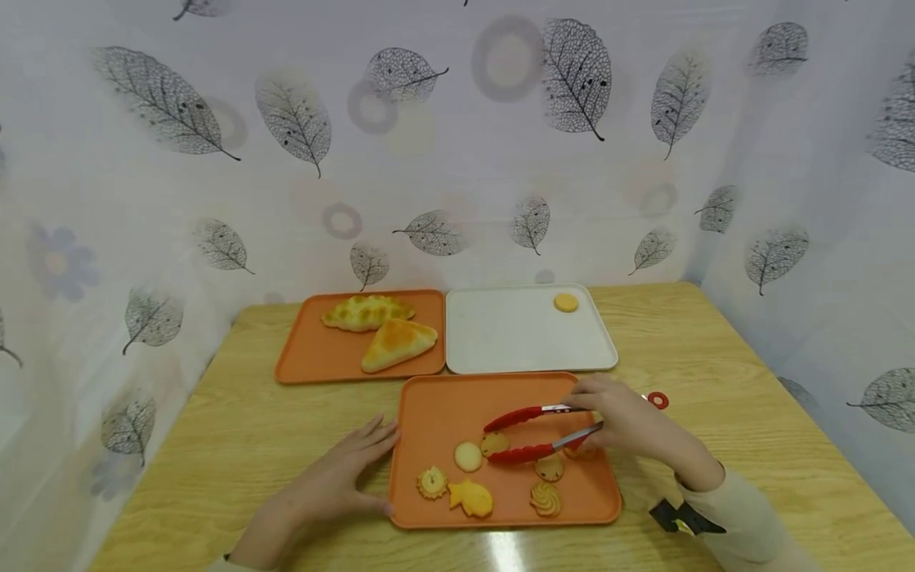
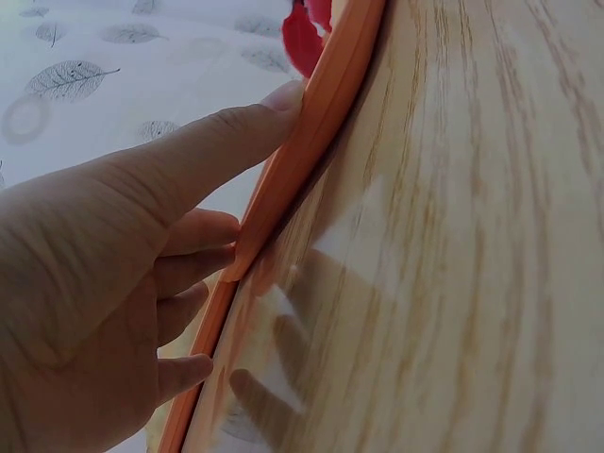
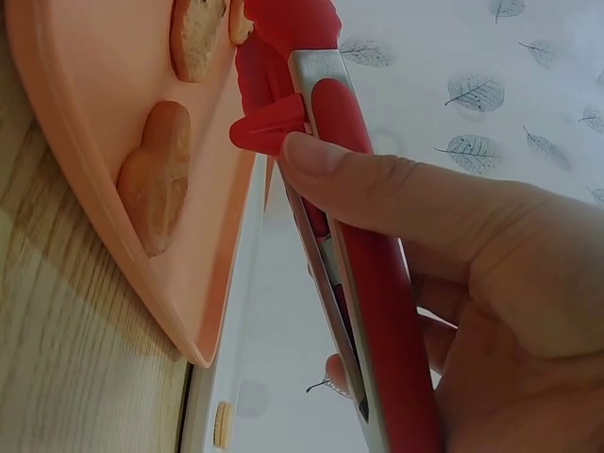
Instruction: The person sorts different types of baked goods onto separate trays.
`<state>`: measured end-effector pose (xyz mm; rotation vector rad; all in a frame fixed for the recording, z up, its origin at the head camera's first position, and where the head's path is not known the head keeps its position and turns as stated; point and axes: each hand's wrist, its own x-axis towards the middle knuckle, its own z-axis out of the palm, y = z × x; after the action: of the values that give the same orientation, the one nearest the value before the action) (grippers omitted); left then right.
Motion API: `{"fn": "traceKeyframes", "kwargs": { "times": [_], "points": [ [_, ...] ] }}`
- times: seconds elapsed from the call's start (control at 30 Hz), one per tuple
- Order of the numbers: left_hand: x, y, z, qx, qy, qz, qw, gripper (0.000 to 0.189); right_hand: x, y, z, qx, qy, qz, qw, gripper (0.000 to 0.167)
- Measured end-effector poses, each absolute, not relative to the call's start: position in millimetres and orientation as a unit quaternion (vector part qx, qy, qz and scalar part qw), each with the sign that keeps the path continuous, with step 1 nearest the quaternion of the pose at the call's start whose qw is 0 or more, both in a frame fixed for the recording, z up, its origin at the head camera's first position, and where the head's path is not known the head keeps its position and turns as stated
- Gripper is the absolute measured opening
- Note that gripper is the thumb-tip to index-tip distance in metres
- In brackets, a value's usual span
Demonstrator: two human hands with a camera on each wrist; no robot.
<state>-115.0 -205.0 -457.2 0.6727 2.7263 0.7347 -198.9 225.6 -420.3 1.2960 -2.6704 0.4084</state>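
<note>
My right hand (image 1: 620, 415) grips red-and-metal tongs (image 3: 373, 283), thumb along one arm in the right wrist view. In the head view the red tips of the tongs stand apart on either side of a round speckled cookie (image 1: 495, 443); whether they touch it I cannot tell. Straight fingers of my left hand (image 1: 343, 473) touch the left edge of the near orange tray (image 1: 443, 397). On that tray lie a plain round cookie (image 1: 468, 456), a scalloped cookie (image 1: 432, 482), a fish-shaped cookie (image 1: 473, 499), a swirl cookie (image 1: 546, 500) and another speckled cookie (image 1: 549, 468).
Behind, a second orange tray (image 1: 307, 357) bears a braided bread (image 1: 366, 312) and a triangular bread (image 1: 400, 344). Beside it a white tray (image 1: 515, 334) has one round yellow cookie (image 1: 566, 303). A leaf-print curtain (image 1: 457, 159) hangs behind the wooden table (image 1: 722, 373).
</note>
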Motion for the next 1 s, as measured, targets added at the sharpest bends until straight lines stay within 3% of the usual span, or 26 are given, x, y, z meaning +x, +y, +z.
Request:
{"fn": "traceKeyframes", "kwargs": {
  "times": [0.53,1.0],
  "points": [
    [-115.1,-207.4,-456.5,0.227,0.933,0.252,0.125,0.102,-208.5,237.7,-413.9,0.408,-0.897,0.123,0.116,0.052],
    [-117.4,-208.6,-456.5,0.227,0.932,0.252,0.132,0.102,-223.7,272.2,-403.8,0.255,-0.946,0.163,0.115,0.054]
  ]
}}
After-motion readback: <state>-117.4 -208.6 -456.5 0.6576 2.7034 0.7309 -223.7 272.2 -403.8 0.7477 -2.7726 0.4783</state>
